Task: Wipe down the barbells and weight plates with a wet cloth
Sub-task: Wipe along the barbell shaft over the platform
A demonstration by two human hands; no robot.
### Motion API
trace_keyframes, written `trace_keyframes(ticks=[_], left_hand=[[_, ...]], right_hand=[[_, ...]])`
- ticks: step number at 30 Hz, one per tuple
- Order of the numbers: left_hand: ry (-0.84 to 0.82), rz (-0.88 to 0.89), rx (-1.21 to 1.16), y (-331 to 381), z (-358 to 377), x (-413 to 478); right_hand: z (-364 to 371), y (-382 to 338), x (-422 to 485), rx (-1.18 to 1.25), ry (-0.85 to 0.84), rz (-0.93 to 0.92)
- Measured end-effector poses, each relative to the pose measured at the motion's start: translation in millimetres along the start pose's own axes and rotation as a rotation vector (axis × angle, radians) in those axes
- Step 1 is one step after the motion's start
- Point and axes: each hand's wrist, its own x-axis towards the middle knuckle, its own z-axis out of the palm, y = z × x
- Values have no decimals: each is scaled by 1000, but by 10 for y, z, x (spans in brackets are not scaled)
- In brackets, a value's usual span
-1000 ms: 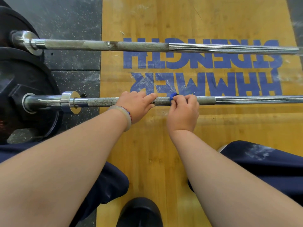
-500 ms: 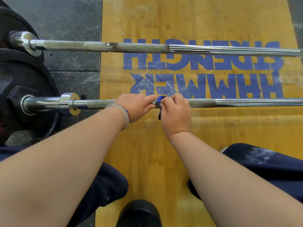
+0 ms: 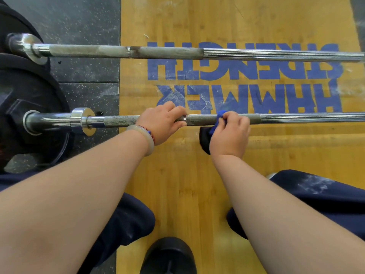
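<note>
Weight plates [image 3: 29,91] rest on rubber floor [image 3: 88,20] beside platform [image 3: 177,175].

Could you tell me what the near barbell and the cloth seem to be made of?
Near barbell: probably steel, chrome-bright at sleeve, matte grey crosshatched knurl mid-shaft. Cloth: soft blue fabric, apparently, bunching and drooping under the right hand.

bright, even overhead light. white glare streaks the chrome of the near barbell [image 3: 201,119], left of the left hand [image 3: 162,123] and right of the right hand [image 3: 230,133]. a faint shadow lies on the wood floor [image 3: 177,175] just below the grip. frame edges bow.
</note>
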Motion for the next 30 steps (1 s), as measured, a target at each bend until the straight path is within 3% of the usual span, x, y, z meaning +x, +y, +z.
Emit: trace_keyframes(ticks=[7, 12, 15, 18, 20, 23, 28, 30], left_hand=[[-97, -29, -46, -19, -93, 54], [-286, -86, -306, -49, -291, 147], [-190, -23, -66, -34, -183, 90], [144, 22, 152, 3, 120, -93], [268, -4, 245, 34, 259, -192], [238, -16, 342, 33, 320, -216], [170, -75, 354, 70, 258, -182], [158, -81, 330, 69, 249, -164]], right_hand=[[21, -38, -77, 50, -19, -50], [9, 142, -289, -13, -45, -209], [46, 94, -345, -14, -27, -249], [103, -105, -324, 17, -11, -276], [157, -248, -316, 16, -45, -336], [196, -297, -305, 2, -85, -389], [41, -82, -62, 0, -23, 19], [38, -146, -89, -37, -35, -44]])
